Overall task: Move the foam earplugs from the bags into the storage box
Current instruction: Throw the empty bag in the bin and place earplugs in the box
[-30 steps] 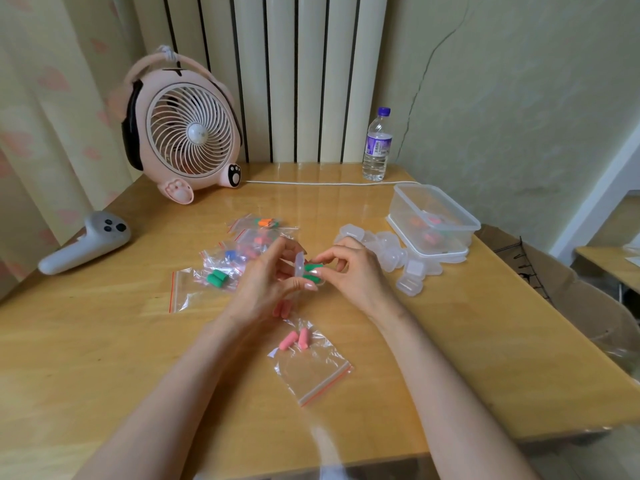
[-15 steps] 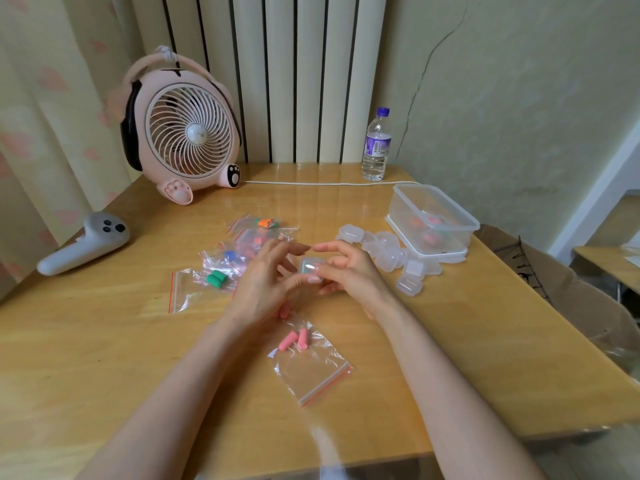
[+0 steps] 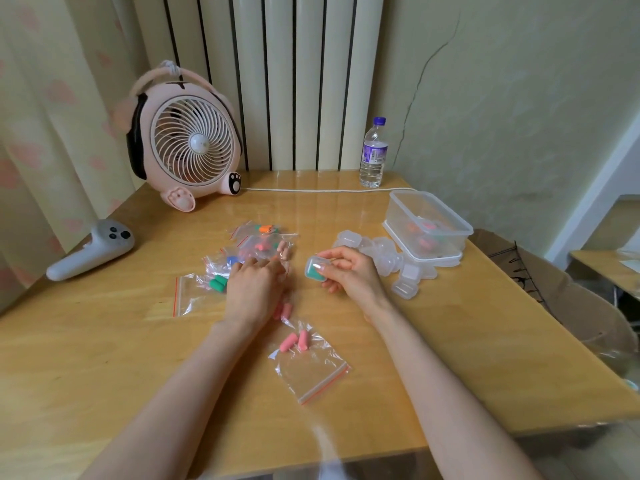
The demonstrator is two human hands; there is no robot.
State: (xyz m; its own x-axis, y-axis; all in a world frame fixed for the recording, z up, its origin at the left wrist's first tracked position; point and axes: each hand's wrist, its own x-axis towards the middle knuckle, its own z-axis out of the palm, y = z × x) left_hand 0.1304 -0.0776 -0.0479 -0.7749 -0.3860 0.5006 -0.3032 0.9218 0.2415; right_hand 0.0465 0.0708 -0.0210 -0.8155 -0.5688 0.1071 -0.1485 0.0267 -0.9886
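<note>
My right hand (image 3: 349,271) grips a small clear case (image 3: 316,268) with green earplugs inside, lid closed. My left hand (image 3: 254,285) lies flat with straight fingers on the heap of zip bags (image 3: 258,242) holding orange, blue and pink earplugs. A bag with green earplugs (image 3: 217,283) sits just left of that hand. In front lies a zip bag with two pink earplugs (image 3: 294,341). Loose pink earplugs (image 3: 285,310) peek out beside my left wrist. The clear storage box (image 3: 429,220) stands at the right with small cases inside.
Several small clear cases (image 3: 384,258) are piled left of the storage box. A pink fan (image 3: 188,143) with its cord, a water bottle (image 3: 373,154) and a white controller (image 3: 91,249) stand along the back and left. The table edge runs close on the right.
The hands were together closing the small case on the green earplugs. Now they have parted: the right hand keeps the closed case, and the left hand has dropped onto the bags.
</note>
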